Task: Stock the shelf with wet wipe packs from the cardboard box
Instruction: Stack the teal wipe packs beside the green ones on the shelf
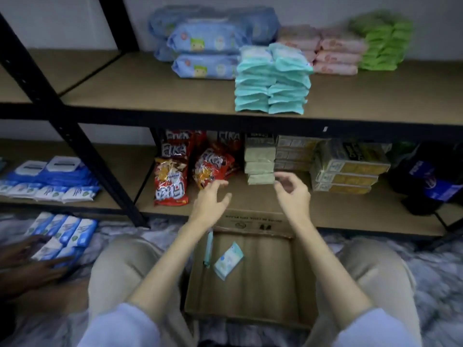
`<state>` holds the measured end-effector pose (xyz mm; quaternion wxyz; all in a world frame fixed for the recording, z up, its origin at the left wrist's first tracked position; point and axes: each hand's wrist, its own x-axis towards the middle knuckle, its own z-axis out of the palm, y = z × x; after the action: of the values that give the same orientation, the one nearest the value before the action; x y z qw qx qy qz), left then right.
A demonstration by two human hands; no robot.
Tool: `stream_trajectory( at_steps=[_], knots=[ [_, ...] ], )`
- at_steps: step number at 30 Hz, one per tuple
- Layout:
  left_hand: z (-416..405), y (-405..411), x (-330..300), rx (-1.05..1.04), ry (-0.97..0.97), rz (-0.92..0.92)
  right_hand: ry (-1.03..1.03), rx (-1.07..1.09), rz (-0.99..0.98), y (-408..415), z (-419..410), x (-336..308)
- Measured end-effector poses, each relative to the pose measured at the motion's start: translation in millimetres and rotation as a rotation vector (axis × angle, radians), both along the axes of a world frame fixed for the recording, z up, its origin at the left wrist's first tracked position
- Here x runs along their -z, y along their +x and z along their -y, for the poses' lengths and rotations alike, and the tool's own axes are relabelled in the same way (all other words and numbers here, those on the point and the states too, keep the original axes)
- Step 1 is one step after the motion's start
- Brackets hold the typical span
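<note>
Cardboard box (250, 291) with two wet wipe packs (228, 260) inside, left hand (210, 201) and right hand (292, 194) above, loose, holding nothing, two teal stacks (271, 81) on shelf (150, 96)

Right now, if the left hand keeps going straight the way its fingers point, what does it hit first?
Probably the red snack bags on the lower shelf. The left hand is open and empty, fingers aimed forward and up toward them, over the far edge of the box. Depth is unclear, so the gap can't be judged.

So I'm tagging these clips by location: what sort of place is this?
Probably a small shop stockroom: metal shelving stacked with teal wipe packs, snack bags below, and an open cardboard box on the floor.
</note>
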<state>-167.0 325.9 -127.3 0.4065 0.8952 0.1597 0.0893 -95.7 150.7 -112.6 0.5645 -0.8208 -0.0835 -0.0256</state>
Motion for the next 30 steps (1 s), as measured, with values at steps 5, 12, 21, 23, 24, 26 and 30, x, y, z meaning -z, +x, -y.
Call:
stream_trajectory(
  at_steps=[5, 12, 21, 23, 24, 26, 30],
  knots=[
    [-1, -28, 119, -0.117, -0.249, -0.408, -0.160, -0.093, -0.451, -20, -9, 120],
    [-3, -33, 197, -0.236, -0.288, -0.557, -0.259, -0.106, -0.836, -37, -28, 247],
    [-8, -9, 265, -0.372, -0.506, -0.504, -0.395, -0.190, -0.854, -15, -42, 335],
    [-11, -9, 280, -0.333, -0.428, -0.509, -0.340, -0.206, -0.828, -7, -50, 345],
    [-11, -9, 288, -0.337, -0.384, -0.507, -0.313, -0.203, -0.840, -4, -57, 347],
    [-6, -12, 299, -0.386, -0.374, -0.490, -0.235, -0.109, -0.871, 3, -67, 356],
    [-3, -6, 313, -0.498, -0.478, -0.424, -0.229, -0.004, -0.829, 11, -77, 367]
  ],
)
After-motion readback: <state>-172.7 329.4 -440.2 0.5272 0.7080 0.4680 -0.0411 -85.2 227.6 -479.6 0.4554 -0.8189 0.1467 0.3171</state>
